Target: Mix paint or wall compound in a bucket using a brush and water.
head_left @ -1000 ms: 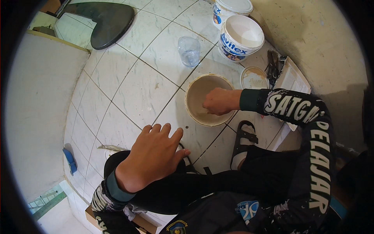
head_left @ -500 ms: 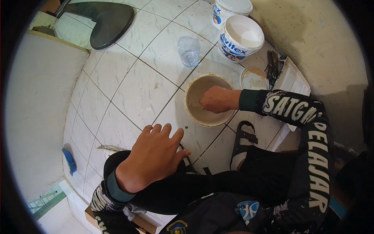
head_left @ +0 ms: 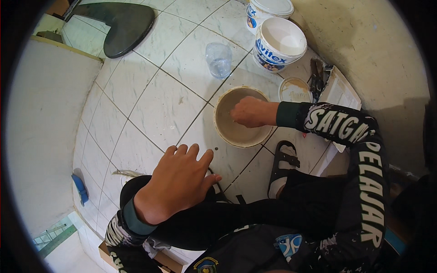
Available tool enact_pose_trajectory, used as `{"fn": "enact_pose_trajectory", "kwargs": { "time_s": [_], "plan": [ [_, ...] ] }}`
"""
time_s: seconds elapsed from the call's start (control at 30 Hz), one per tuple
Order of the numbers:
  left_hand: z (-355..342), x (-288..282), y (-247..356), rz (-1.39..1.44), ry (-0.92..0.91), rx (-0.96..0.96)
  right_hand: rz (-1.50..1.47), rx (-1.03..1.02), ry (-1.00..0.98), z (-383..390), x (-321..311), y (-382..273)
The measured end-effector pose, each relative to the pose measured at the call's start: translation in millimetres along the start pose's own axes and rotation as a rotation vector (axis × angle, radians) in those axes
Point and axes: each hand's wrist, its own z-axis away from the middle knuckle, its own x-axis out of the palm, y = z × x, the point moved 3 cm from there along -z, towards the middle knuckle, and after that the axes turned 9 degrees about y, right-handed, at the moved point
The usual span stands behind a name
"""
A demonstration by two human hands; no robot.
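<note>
A round, off-white bucket [head_left: 242, 140] stands on the tiled floor in front of me, its inside pale and its rim stained. My right hand [head_left: 253, 112] is over its mouth with the fingers curled closed; whatever they may grip is hidden beneath the hand. Over my bent left knee hovers my left hand [head_left: 180, 182], back upward, fingers apart and holding nothing. Beyond the bucket sits a clear plastic container [head_left: 218, 60] with some water in it. A stained round lid [head_left: 295, 90] lies just right of the bucket.
Two white paint pails stand far right by the wall, an uncovered one [head_left: 284, 38] in front of a lidded one [head_left: 273, 6]. Dark-handled tools [head_left: 316, 76] lean near a white box [head_left: 340, 88]. My sandalled foot [head_left: 284, 166] is close to the bucket. A blue object [head_left: 80, 189] lies left.
My right hand has shifted very slightly, still closed over the bucket. The left hand keeps its pose, and the whole view has slid a little.
</note>
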Motion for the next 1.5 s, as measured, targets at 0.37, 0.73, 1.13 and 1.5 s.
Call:
{"fn": "enact_pose_trajectory", "kwargs": {
  "time_s": [0.37, 0.73, 1.13, 1.5],
  "plan": [
    [1.8, 0.6, -0.5, 0.003, 0.015, 0.010, 0.258, -0.164, -0.031, 2.2, -7.2, 3.0],
    [3.5, -1.1, -0.6, -0.005, 0.023, -0.004, -0.117, 0.020, -0.064, 9.6, 0.5, -11.0],
    [1.0, -2.6, 1.3, 0.000, 0.012, -0.006, 0.160, -0.041, 0.096, 1.9, 2.0, -1.0],
    [2.1, 0.2, 0.9, 0.002, 0.033, 0.000, 0.218, -0.062, -0.037, 3.0, -7.5, 3.2]
  ]
}}
